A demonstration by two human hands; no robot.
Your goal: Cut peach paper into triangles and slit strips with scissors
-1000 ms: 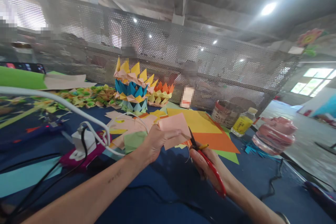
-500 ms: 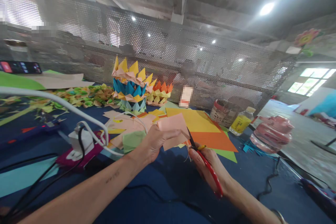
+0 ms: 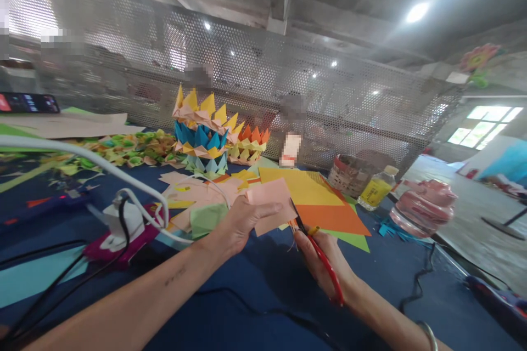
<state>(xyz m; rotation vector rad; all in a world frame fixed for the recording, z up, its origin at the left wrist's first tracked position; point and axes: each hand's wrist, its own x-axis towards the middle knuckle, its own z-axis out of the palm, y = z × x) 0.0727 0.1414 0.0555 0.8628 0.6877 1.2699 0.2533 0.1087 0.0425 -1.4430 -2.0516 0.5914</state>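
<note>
In the head view my left hand (image 3: 241,223) pinches a folded piece of pale pink paper (image 3: 272,197) above the dark blue table. My right hand (image 3: 325,258) is closed round red-handled scissors (image 3: 327,266), whose dark blades lie at the paper's right edge. Thin paper strips (image 3: 293,233) hang just below the blades. Behind the pink paper lie yellow (image 3: 296,184) and orange paper sheets (image 3: 333,220), and a green paper piece (image 3: 208,219) is left of my wrist.
Folded-paper crowns in layers (image 3: 203,137) stand at the back. On the left are a magenta power strip (image 3: 111,247), a white cable (image 3: 102,159) and paper scraps (image 3: 140,148). A yellow-labelled bottle (image 3: 376,191), a pink jug (image 3: 424,208) and a glue gun (image 3: 498,301) are on the right.
The view has shifted slightly. The scissors' red handle has moved a little left, nearer the palm, with the blades still at the paper's edge. My left hand keeps its hold.
</note>
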